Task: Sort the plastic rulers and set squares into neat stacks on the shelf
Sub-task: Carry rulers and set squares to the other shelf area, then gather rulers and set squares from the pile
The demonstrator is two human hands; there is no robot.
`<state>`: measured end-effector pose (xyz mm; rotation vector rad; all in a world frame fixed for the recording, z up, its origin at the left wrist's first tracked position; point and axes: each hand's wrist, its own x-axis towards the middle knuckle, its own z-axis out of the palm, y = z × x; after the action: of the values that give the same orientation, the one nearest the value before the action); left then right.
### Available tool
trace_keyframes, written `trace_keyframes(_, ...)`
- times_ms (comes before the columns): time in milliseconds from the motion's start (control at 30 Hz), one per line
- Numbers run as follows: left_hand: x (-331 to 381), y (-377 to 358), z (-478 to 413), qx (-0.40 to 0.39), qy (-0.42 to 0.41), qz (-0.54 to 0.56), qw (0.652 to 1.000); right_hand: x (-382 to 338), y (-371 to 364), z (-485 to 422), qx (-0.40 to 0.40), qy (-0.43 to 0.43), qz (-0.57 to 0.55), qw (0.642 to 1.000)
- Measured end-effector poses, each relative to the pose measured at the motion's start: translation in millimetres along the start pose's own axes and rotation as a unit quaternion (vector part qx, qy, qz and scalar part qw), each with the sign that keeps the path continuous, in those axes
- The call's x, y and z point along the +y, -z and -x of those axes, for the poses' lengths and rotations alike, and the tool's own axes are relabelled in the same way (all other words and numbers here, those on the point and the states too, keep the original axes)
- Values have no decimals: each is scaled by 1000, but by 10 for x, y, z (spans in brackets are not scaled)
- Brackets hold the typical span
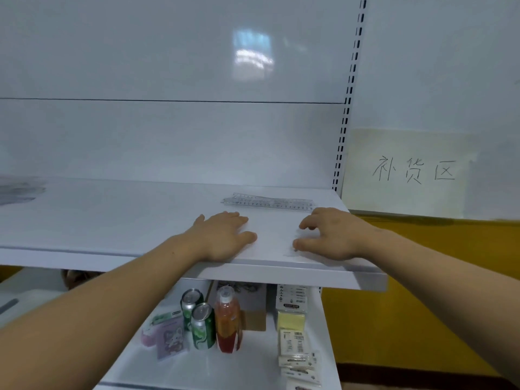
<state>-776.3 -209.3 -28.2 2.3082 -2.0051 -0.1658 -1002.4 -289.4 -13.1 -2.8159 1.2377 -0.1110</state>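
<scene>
A small stack of clear plastic rulers lies flat near the back right of the white shelf, lengthwise along the back panel. My left hand rests palm down on the shelf in front of the rulers, fingers straight. My right hand is beside it near the shelf's right end, fingers arched with the tips down on the surface. A faint clear plastic piece with printed marks seems to lie under its thumb. Whether the hand grips it is unclear. Neither hand touches the ruler stack.
The shelf's front edge runs just under my wrists. On the lower shelf stand two green cans, an orange bottle, card packs and small packets. A slotted upright bounds the right side, beside a paper sign.
</scene>
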Motion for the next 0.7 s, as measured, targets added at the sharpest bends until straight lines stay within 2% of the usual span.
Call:
trace_keyframes(200,-778,234,154,31,35,19,999,-825,94,-612,-15,34,1,999)
trace_keyframes(467,-2792,501,947,56,150,8,987,-2620,-49,-1677,-45,104,-18,993)
trace_keyframes(700,-4506,794,1761,88,270,12,959,-4341,-151,-2436,-44,175,-46,983)
